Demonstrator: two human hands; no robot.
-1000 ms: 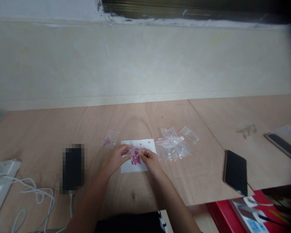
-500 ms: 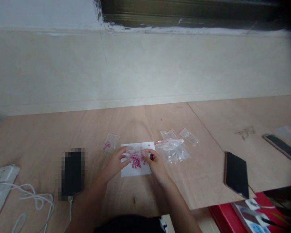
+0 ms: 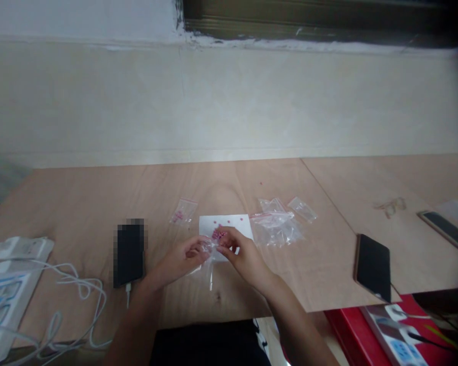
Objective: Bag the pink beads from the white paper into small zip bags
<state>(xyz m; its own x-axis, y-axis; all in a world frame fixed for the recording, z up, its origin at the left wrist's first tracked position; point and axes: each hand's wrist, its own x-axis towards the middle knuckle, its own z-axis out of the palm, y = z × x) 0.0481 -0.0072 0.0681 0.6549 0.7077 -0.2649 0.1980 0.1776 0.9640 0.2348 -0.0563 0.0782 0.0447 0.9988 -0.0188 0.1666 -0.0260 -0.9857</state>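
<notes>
Here, white paper (image 3: 245, 229) centres the dial: power strip (image 3: 17, 300), eight-thirty, its blue labels too blurred to read; dark device (image 3: 129, 254), nine, cabled; beaded packet (image 3: 183, 212), ten; left hand (image 3: 190, 255), eight, fingers pinch a clear bag (image 3: 207, 247); pink beads (image 3: 218, 235) lie at centre; right hand (image 3: 239, 250), four, thumb and forefinger bent near the bag, grip unclear; piled bags (image 3: 277, 230), three.

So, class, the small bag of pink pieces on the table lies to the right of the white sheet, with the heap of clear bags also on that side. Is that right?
Not quite: the head view shows the small bag of pink pieces to the left of the white sheet; the heap of clear bags is on the right.
</notes>
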